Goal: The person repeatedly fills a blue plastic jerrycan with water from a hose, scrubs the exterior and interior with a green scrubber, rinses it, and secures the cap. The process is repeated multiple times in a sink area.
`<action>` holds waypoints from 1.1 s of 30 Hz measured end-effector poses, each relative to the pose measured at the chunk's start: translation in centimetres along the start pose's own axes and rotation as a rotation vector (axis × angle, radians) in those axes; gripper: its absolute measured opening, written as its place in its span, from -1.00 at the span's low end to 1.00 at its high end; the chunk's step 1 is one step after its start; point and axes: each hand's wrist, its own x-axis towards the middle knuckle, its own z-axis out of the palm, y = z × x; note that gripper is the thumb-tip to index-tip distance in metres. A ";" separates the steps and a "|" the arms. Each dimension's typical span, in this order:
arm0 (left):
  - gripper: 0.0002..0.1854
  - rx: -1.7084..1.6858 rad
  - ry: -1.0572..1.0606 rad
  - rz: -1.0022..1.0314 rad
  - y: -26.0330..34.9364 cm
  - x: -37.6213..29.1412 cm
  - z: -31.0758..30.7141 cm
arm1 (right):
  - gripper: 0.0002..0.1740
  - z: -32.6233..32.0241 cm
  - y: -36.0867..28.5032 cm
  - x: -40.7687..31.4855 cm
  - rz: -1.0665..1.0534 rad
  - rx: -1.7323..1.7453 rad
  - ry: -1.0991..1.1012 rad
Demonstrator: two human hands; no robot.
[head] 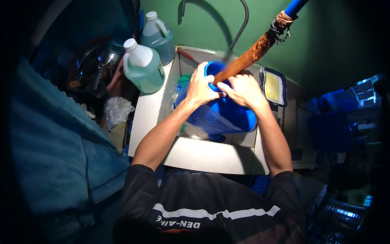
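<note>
A blue plastic container (210, 114) stands tilted in a tiled sink basin (243, 140), its round mouth toward the wall. My left hand (199, 85) grips the left side of the mouth's rim. My right hand (245, 90) is on the right side of the same rim, its fingers partly hidden. Between my hands, the lower end of a rough brown wrapped pipe (249, 58) crosses in front of the mouth. Whether that end goes inside cannot be told. Dark and pinkish ties bind its upper part to a blue pipe (295, 7).
Two jugs of green liquid, one nearer (143, 71) and one behind (157, 36), stand left on the white counter (207, 152). A yellow sponge (271, 87) lies in a dark-rimmed tray at right. Green netting (183, 80) is in the basin. A dark hose (242, 27) hangs along the green wall.
</note>
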 end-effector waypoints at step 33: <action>-0.63 -0.630 -0.601 -0.350 8.6 17.5 -10.4 | -0.37 20.7 6.3 -30.5 1.012 2.068 0.833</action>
